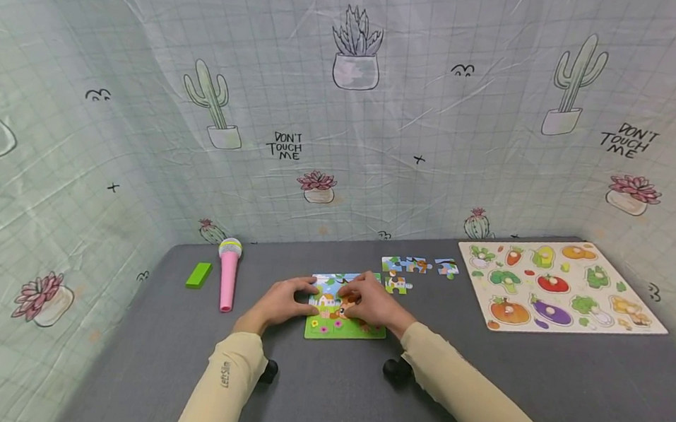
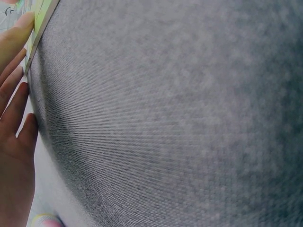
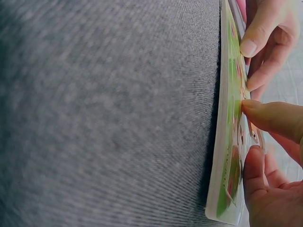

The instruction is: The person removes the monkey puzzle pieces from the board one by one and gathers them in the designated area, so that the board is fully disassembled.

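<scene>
The puzzle board (image 1: 344,334) is lying flat on the grey bench (image 1: 325,409). At its 9 o'clock edge the left hand (image 1: 282,301) is touching it, fingers extended and grasping nothing. The right hand (image 1: 378,305) is pinching a puzzle piece (image 3: 256,135) over the board between its fingers. Loose pieces (image 1: 416,265) are lying towards 1 o'clock, a pink microphone (image 1: 228,278) towards 9.

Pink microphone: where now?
Head view, left part of the table: the pink microphone lies just right of the green block, left of the left hand.
</scene>
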The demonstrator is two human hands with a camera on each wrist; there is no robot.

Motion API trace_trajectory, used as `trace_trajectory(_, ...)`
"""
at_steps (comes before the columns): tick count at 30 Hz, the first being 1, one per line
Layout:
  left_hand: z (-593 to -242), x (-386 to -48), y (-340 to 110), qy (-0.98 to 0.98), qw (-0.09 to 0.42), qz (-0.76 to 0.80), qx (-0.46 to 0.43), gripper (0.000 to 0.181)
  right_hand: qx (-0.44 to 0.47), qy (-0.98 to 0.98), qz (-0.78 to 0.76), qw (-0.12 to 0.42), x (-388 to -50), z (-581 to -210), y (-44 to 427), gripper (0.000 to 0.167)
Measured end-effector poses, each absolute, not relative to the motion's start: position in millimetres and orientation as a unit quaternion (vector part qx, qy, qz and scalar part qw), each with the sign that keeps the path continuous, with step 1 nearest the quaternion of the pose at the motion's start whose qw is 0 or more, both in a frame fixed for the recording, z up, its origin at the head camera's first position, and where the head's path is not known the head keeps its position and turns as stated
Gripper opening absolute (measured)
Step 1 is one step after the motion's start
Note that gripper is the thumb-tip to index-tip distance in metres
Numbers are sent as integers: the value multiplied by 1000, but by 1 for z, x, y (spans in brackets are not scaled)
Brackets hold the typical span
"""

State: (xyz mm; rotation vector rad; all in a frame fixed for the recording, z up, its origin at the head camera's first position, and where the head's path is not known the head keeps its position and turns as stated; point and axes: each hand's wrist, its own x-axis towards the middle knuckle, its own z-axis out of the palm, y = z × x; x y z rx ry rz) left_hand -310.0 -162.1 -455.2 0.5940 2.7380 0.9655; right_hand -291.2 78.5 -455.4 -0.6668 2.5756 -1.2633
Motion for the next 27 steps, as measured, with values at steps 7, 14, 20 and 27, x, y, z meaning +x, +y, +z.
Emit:
trace_trajectory(7,-455,-310,-162,919,92,327,198,43,-223,871,-428,87,-291,-456,80,35)
trace_trajectory(14,-456,-310,-162,921,91,323,199,44,-237,876,-414,72,-295,-458,79,40)
trace_trajectory(20,-456,-310,-162,922,88,321,200,43,-234,876,-417,63,-295,-459,79,38)
trace_trajectory(27,-456,-310,-162,921,88,325,198,44,-208,868,-446,72,-289,-452,83,34)
